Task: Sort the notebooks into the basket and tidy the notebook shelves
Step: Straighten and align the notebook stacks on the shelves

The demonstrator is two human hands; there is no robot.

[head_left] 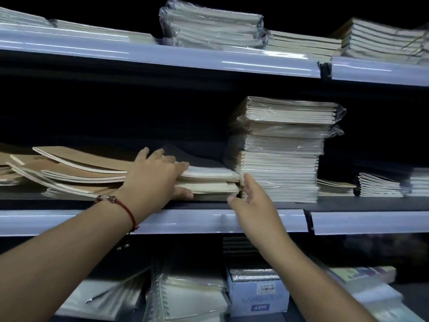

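Note:
On the middle shelf (348,204) lies a small pile of notebooks (209,180) with a dark grey cover on top. My left hand (155,180) grips this pile at its left end, fingers over the top and thumb under it. My right hand (249,201) reaches to the pile's right front corner, thumb and fingers spread at that corner; whether it holds anything is hard to see. Left of the pile, brown-covered notebooks (76,168) lie in a loose, slanted heap. No basket is in view.
A tall stack of plastic-wrapped notebooks (281,149) stands just right of my right hand. Low stacks (378,185) lie further right. The top shelf (162,54) carries more wrapped stacks. Below are spiral notebooks (185,296) and a white box (257,296).

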